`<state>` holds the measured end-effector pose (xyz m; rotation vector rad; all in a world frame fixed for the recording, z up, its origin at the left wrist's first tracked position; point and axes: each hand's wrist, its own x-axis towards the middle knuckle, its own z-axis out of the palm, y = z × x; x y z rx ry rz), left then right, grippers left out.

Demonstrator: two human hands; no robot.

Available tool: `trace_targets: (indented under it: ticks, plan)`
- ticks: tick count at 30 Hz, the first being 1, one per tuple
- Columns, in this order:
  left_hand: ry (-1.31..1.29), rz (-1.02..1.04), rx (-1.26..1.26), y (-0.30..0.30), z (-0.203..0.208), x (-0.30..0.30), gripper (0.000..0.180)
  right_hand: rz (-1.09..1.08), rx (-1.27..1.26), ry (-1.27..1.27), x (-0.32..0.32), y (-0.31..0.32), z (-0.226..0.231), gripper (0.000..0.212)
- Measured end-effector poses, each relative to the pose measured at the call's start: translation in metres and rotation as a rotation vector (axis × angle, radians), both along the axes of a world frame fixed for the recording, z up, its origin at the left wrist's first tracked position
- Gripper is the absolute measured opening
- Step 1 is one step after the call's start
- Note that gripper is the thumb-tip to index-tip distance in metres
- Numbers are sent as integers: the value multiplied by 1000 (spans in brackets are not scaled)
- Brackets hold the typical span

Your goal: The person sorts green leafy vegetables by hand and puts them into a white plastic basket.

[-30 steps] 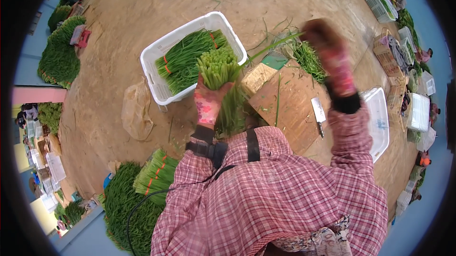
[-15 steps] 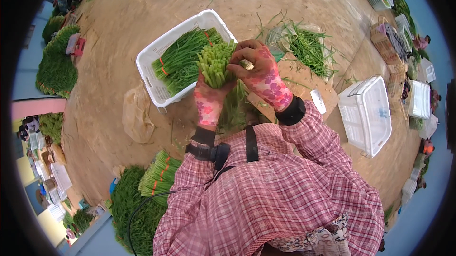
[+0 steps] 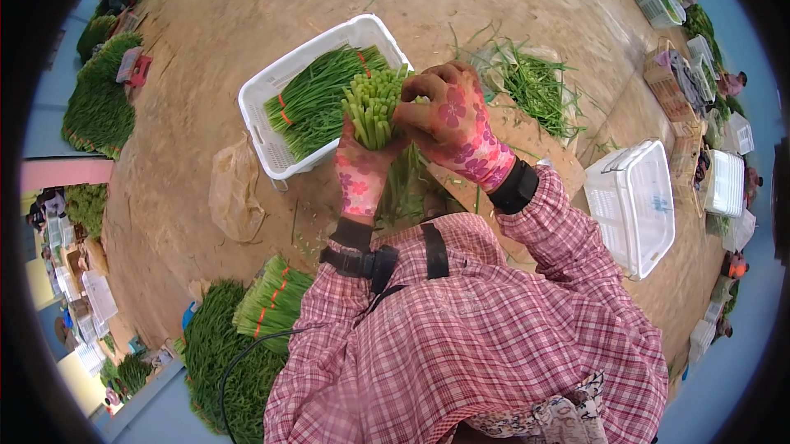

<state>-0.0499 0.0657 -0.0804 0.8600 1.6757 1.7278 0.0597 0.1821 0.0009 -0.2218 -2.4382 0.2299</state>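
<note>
My left hand (image 3: 362, 172), in a pink flowered glove with bare fingertips, is wrapped round an upright bunch of chive-like green stalks (image 3: 370, 112), pale cut ends up. Its green leaves hang below the hand. At the right edge of those cut ends, my right hand (image 3: 451, 119), gloved the same way, has thumb and fingers pinched together. What lies between those fingertips is hidden. Just beyond my left hand stands a white plastic basket (image 3: 262, 135), holding green bundles (image 3: 317, 94) tied with orange bands.
Loose green stalks (image 3: 539, 90) lie on plastic beside a brown board (image 3: 539, 135). White baskets (image 3: 629, 205) stand at right, a crumpled plastic bag (image 3: 234, 193) at left. Near my left elbow are a banded bundle (image 3: 271, 300) and a green heap (image 3: 218, 353). Other people sit along the edges.
My right hand has turned slightly, its back now more toward me and its fingers drawn closer together at the stalk ends. My left hand still holds the bunch in nearly the same place.
</note>
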Motion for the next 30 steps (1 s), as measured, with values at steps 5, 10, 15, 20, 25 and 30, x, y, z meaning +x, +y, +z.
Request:
trace_targets:
  ticks: [5,10,15,20,25,30]
  plan:
    - [227,90,-159,-6,-25,-7,83,62,-646,121,12,4,0,9]
    - [259,146,-242,-16,-44,-11,99,-44,-1161,792,87,88,30,17]
    - [302,122,-302,-15,-49,-11,102,87,-1299,777,131,114,50,21]
    - [298,47,-306,-6,-24,-4,96,77,-633,60,22,9,-10,28]
    - [344,4,-341,-6,-9,-5,90,187,-242,-94,17,7,-12,21]
    - [297,-38,-164,-6,-16,-6,83,188,-284,27,11,-2,-22,16]
